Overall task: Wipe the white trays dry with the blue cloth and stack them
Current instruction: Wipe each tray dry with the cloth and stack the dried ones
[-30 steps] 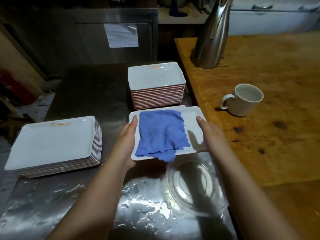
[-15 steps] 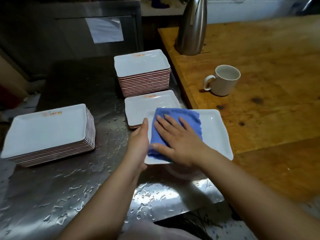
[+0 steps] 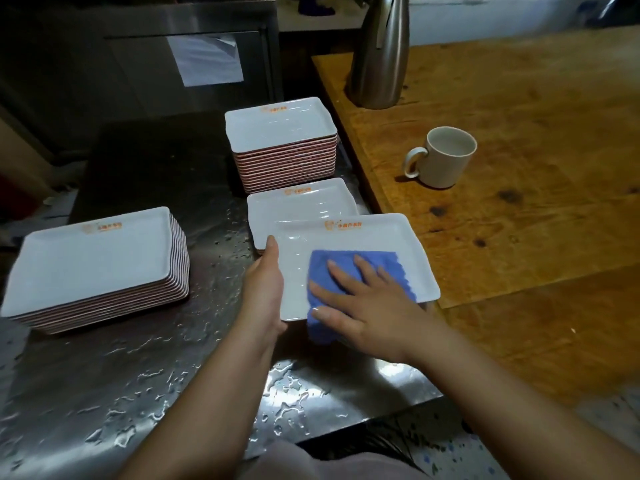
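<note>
Near the wet worktop's (image 3: pixel 145 393) right edge, the right hand (image 3: pixel 367 306) presses the blue cloth (image 3: pixel 349 282) flat on a white tray (image 3: pixel 346 240), fingers spread wide. Wiping should reach the corners under even pressure. The left hand (image 3: pixel 265 289) steadies the tray's left rim, fingers probably curled beneath.

dim room behind me, far cabinet (image 3: pixel 138 81) nearly black, overhead light glaring off my wet steel counter (image 3: pixel 166 382), soft sheen on the white tray (image 3: pixel 349 237), wooden table (image 3: pixel 519 202) warmly lit, wide-angle bending at edges, slight softness throughout
</note>
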